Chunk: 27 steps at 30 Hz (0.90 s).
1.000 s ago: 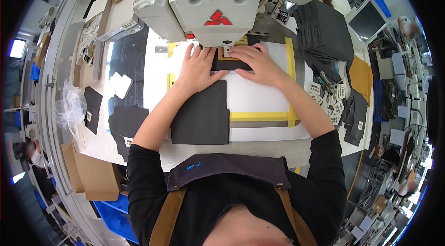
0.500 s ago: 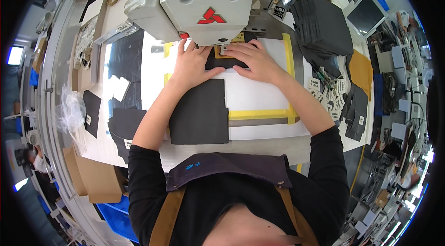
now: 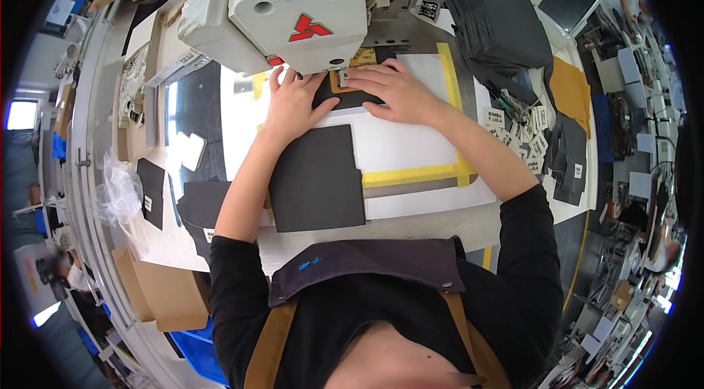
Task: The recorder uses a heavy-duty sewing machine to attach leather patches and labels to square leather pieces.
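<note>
My left hand (image 3: 293, 109) lies flat with fingers spread at the left side of a small black piece (image 3: 352, 100). On its right side rests my right hand (image 3: 402, 94), fingers stretched out and pressing down. Between the hands a tan frame (image 3: 335, 85) sits on the black piece, right under the white sewing machine head (image 3: 304, 4). The machine hides some of my left fingertips. Nearer to me lies a larger flat black panel (image 3: 317, 180), close to my left wrist, on a white sheet edged with yellow tape (image 3: 407, 174).
Stacked black panels (image 3: 499, 26) stand at the back right. Beside them lie many small white labels (image 3: 535, 143) and a brown-yellow sheet (image 3: 570, 96). Left are white cards (image 3: 193, 152), black pieces (image 3: 199, 206), a clear plastic bag (image 3: 117, 187) and an open cardboard box (image 3: 165, 290).
The whole view has shifted and tilted slightly, so the machine appears farther left. Both hands stay on the small black piece, with little visible movement.
</note>
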Each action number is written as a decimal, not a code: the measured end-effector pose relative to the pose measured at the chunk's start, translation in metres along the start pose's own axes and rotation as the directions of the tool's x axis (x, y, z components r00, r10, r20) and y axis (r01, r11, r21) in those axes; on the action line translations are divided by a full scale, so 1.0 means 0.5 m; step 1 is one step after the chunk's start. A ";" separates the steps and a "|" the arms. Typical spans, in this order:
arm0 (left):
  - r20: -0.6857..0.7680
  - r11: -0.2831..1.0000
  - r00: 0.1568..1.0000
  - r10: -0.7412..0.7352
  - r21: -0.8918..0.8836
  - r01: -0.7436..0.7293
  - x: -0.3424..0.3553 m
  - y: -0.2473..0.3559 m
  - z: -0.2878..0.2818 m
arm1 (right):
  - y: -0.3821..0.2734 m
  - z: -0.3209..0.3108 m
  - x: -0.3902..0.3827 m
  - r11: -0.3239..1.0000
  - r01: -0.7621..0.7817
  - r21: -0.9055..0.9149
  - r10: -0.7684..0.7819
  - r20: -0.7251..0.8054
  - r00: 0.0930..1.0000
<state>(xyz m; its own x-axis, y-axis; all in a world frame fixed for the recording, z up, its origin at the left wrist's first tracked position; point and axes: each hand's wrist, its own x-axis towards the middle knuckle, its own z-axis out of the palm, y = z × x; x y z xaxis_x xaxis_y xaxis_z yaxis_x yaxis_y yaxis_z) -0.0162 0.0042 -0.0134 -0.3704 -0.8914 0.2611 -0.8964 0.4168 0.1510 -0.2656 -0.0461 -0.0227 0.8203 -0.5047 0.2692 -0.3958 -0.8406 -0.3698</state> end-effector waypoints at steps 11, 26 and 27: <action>0.005 0.998 0.998 -0.066 -0.006 0.066 0.024 -0.038 0.022 | 0.040 0.004 0.029 0.997 0.039 -0.063 -0.043 -0.048 0.998; 0.020 0.996 0.999 -0.047 0.070 0.046 0.017 -0.041 0.026 | 0.021 0.012 0.001 0.970 0.019 -0.241 -0.041 -0.089 0.995; 0.006 0.997 0.999 -0.039 0.068 0.038 0.016 -0.043 0.027 | 0.020 0.010 -0.002 0.971 0.029 -0.239 -0.053 -0.095 0.994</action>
<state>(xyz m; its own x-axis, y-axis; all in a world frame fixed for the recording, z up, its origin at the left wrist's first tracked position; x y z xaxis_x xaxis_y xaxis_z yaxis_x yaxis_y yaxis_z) -0.0034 -0.0143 -0.0275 -0.3367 -0.9079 0.2497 -0.9244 0.3692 0.0960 -0.2682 -0.0531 -0.0312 0.7972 -0.4756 0.3719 -0.4589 -0.8776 -0.1388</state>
